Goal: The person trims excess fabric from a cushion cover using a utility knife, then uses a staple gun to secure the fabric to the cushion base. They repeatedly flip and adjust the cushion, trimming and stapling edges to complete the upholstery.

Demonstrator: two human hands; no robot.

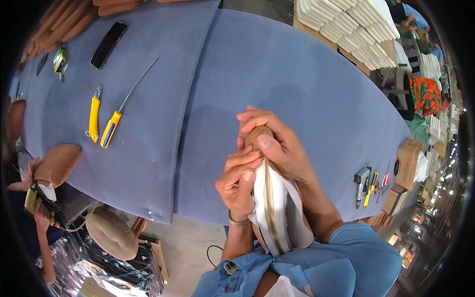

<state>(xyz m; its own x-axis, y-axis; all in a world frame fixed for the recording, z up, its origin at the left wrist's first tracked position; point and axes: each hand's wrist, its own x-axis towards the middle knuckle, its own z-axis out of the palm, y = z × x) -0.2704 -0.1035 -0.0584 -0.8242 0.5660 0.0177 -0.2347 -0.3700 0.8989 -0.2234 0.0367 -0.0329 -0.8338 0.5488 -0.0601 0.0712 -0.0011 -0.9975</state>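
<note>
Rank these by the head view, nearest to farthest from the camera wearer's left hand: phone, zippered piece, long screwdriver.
1. Zippered piece: held in the left hand.
2. Long screwdriver: to that hand's left.
3. Phone: farther, toward the upper left.

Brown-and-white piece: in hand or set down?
In hand: left hand and right hand grip it near its brown end, white part reaching toward the blue shirt. Can't tell if anything else supports it.

On table, left side: screwdriver lies right of knife, phone behind knife. Right side: power tool.
</note>
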